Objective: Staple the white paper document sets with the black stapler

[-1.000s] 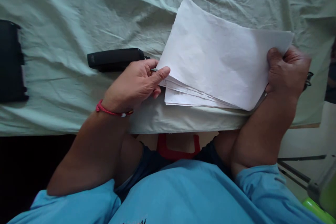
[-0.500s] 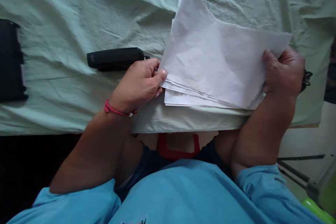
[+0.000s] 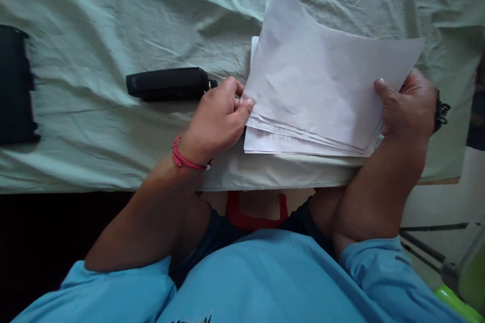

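A loose stack of white paper sheets point(image 3: 322, 81) lies tilted over the table's near side, its top sheet blank and slightly wrinkled. Print shows on a lower sheet along the near edge. My left hand point(image 3: 222, 116), with a red cord bracelet at the wrist, pinches the stack's left corner between thumb and fingers. At the right side, my right hand point(image 3: 409, 103) is closed on the papers, thumb on top and fingers partly hidden beneath. Just beyond my left hand lies a black, elongated device point(image 3: 166, 84).
A pale green wrinkled cloth point(image 3: 94, 70) covers the table. At the far left is a black case-like object point(image 3: 15, 86). Dark metallic clips or rings point(image 3: 442, 112) show behind my right hand. Below the table edge is a red stool point(image 3: 253, 221); something bright green point(image 3: 458, 305) is at lower right.
My left hand has moved a little right with the papers' left corner. The sheets have shifted right, and the upper ones fan slightly differently. My right hand has barely moved.
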